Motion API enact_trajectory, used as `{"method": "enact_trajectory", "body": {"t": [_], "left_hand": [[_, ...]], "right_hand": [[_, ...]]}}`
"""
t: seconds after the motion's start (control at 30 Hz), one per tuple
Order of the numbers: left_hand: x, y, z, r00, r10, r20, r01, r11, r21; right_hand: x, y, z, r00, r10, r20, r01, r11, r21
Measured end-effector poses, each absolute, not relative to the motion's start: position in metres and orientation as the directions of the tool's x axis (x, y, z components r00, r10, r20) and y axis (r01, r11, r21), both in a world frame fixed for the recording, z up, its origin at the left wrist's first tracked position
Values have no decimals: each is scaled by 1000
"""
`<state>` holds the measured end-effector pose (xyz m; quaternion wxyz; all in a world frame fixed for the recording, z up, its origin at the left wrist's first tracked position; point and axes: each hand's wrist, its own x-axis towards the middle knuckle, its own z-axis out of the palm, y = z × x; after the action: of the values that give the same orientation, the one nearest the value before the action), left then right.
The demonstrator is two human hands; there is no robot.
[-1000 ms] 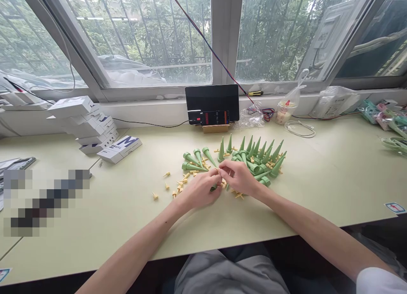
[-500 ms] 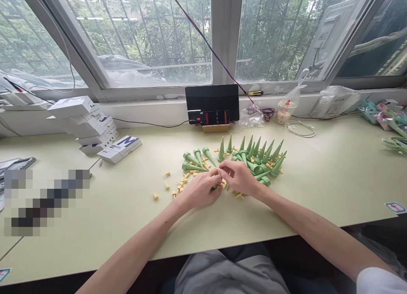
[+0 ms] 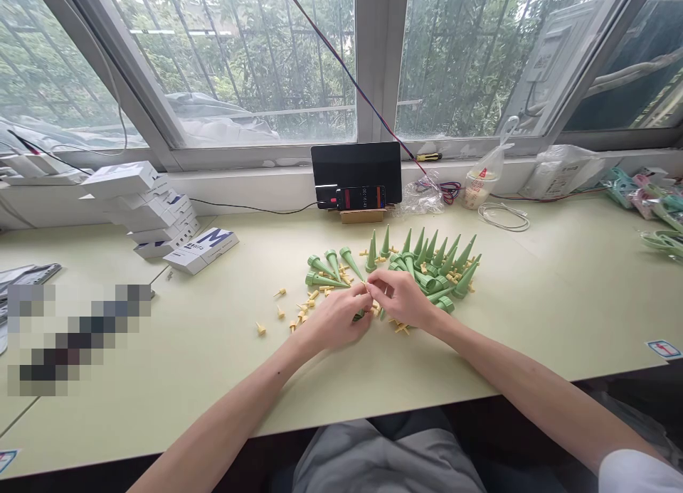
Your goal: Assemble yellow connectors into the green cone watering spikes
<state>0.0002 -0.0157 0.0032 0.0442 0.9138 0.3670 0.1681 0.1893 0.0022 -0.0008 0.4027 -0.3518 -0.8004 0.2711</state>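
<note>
My left hand (image 3: 336, 315) and my right hand (image 3: 401, 298) meet at the middle of the pale green table (image 3: 160, 365). Both are closed, fingertips pinched together around a small yellow plug (image 3: 366, 285). A green cone shows partly under my left hand's fingers (image 3: 358, 314). Just beyond the hands lies a heap of green cones (image 3: 437, 269), some upright, some on their sides. Three more green cones (image 3: 328, 267) lie to the left of the heap. Loose yellow plugs (image 3: 299, 311) are scattered left of my left hand.
A dark tablet (image 3: 356, 171) with a phone (image 3: 361, 198) before it stands against the window sill. White boxes (image 3: 146, 208) are stacked at the back left. A bagged cup (image 3: 480, 183) and a white cable (image 3: 504, 215) lie at the back right. Pastel items (image 3: 654, 208) sit far right.
</note>
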Motion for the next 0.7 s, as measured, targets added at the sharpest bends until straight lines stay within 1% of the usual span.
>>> {"method": "enact_trajectory", "body": {"t": [0.7], "left_hand": [[1,-16,3,683,673,283,645,-738,198]], "right_hand": [[190,1,-1,-425,787,447,359,600,-715]]}}
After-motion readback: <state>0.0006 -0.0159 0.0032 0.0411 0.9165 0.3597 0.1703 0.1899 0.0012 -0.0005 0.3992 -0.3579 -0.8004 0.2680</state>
